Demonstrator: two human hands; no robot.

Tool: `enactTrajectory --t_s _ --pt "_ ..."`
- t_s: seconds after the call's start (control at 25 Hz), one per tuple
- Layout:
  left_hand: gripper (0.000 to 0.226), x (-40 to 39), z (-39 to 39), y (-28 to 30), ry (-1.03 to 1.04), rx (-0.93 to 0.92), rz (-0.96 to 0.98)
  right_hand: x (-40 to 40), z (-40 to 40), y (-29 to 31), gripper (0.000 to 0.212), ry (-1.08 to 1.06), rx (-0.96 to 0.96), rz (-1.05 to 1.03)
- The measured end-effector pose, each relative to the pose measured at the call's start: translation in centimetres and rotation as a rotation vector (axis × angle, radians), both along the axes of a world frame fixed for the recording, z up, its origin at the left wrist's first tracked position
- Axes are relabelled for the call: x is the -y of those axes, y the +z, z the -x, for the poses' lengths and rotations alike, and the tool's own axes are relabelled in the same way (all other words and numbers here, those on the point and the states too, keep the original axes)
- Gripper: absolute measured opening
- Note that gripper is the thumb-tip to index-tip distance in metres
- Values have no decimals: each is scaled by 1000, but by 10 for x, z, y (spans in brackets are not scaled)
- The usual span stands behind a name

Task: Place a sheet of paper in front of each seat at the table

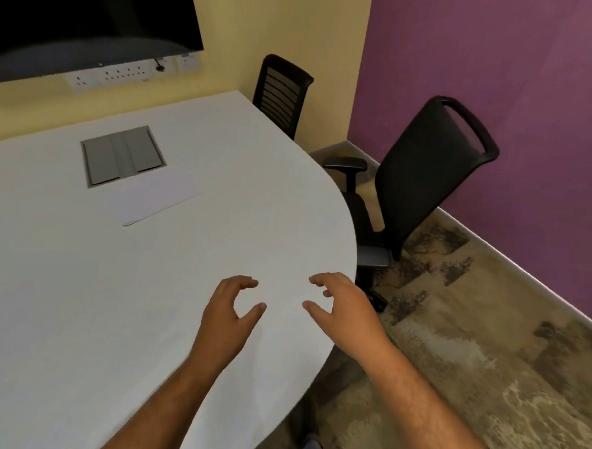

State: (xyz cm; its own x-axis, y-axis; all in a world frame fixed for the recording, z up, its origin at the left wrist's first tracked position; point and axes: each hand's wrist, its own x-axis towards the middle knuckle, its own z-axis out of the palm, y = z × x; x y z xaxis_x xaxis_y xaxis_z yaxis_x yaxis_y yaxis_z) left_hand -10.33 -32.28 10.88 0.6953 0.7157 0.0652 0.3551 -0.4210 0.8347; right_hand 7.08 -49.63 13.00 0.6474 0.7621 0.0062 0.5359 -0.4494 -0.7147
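A thin stack of white paper lies on the white table, just in front of the grey cable hatch. Both of my hands hover over the table's near right edge, well short of the stack. My left hand has its fingers curled apart and holds nothing. My right hand mirrors it, open and empty, above the rounded edge. A black office chair stands at the table's right side and a second black chair at the far corner.
A grey hatch is set into the tabletop. A dark screen and a row of sockets are on the yellow wall. Patterned carpet and a purple wall lie to the right.
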Motion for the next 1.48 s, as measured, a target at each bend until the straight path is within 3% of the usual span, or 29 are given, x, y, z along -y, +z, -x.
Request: enactTrajectory --t_s 0.28,0.44,0.76,1.0,1.2,1.48 --pt "39 -18 -129 -46 118 48 267 -16 -142 15 46 22 113 100" --pt "40 -40 -197 -39 51 52 264 -51 -217 25 46 31 174 86" --pt "40 -56 -257 -39 161 48 234 -105 -317 12 41 55 166 84" --pt "40 -35 -310 -43 340 35 224 -145 -393 -15 38 310 148 103" --pt "38 -4 -398 -29 643 78 214 -183 -484 -23 34 582 115 86" --pt "37 39 -474 -7 937 128 240 -226 -538 -15 32 883 77 84"
